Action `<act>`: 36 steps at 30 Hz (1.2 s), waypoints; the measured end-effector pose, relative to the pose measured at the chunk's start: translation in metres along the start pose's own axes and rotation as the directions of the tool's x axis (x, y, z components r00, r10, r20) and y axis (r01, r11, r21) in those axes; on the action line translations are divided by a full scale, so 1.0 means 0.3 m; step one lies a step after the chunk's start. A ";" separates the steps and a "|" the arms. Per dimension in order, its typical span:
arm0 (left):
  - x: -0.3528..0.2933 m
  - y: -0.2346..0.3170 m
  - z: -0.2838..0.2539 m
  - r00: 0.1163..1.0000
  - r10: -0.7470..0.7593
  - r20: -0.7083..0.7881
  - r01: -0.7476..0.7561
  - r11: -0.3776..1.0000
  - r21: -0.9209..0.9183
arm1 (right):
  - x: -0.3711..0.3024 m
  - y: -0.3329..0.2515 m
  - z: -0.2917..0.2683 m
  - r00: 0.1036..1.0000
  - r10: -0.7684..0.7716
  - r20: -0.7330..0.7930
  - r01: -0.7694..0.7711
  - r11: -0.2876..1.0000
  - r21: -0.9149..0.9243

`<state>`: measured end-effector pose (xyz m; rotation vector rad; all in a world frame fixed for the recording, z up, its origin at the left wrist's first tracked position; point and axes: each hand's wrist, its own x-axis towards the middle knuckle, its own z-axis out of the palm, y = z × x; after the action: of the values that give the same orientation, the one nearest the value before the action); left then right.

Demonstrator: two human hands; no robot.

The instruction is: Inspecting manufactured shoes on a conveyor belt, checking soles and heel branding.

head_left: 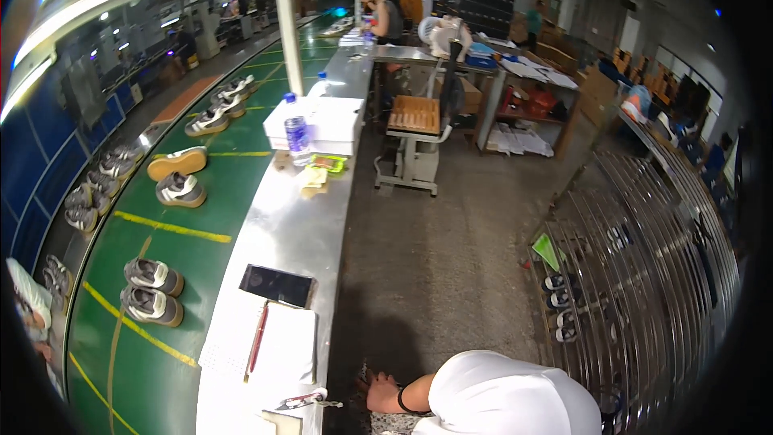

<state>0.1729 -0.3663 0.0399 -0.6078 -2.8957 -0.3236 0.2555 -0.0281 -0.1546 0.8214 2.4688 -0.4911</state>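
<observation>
My right hand [382, 393] shows at the lower edge, at the end of a white sleeve [511, 395], with a dark band at the wrist. Its fingers are apart and seem to rest on speckled cloth [394, 423]; nothing visible is held. My left hand is out of view. Close by, on the metal bench [278, 234], lie a small cutting tool [299, 401], perhaps snips, and an open notebook [286, 346] with a red pen [258, 338] along its fold. A dark phone [278, 284] lies just beyond the notebook.
Left of the bench runs a green conveyor belt [161, 229] carrying grey-and-white sneakers [153, 290]. A white box [322, 121] and a bottle [295, 129] stand farther up the bench. Metal racks [628, 250] holding shoes line the right. Another person [385, 16] works at the far end.
</observation>
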 end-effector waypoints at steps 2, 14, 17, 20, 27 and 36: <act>-0.032 -0.017 -0.032 1.000 -0.030 -0.001 0.030 0.998 0.049 | 0.040 0.015 0.044 0.998 -0.051 -0.038 0.051 0.999 -0.004; -0.031 0.058 0.008 0.984 -0.111 -0.142 0.073 0.966 -0.248 | 0.119 0.179 -0.295 0.941 -0.324 -0.095 0.242 0.843 -0.481; 0.000 0.089 0.004 0.982 -0.101 -0.161 0.049 0.953 -0.299 | 0.110 0.205 -0.339 0.947 -0.307 -0.092 0.208 0.808 -0.551; -0.010 0.084 0.010 0.956 -0.147 -0.254 0.030 0.911 -0.411 | 0.093 0.222 -0.354 0.956 -0.282 -0.077 0.180 0.774 -0.607; -0.143 0.077 0.011 0.832 -0.524 -0.184 0.151 0.533 -0.832 | -0.002 0.138 -0.353 0.930 -0.365 0.048 0.294 0.657 -0.695; -0.497 0.031 -0.048 0.856 -0.499 -0.133 0.148 0.484 -0.863 | -0.362 -0.117 -0.206 0.341 -0.905 0.253 0.933 0.359 0.028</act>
<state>0.3131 -0.4176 0.0249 -0.0090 -2.2852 -1.7422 0.2888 -0.0749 -0.0383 -0.8260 2.4655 -0.7286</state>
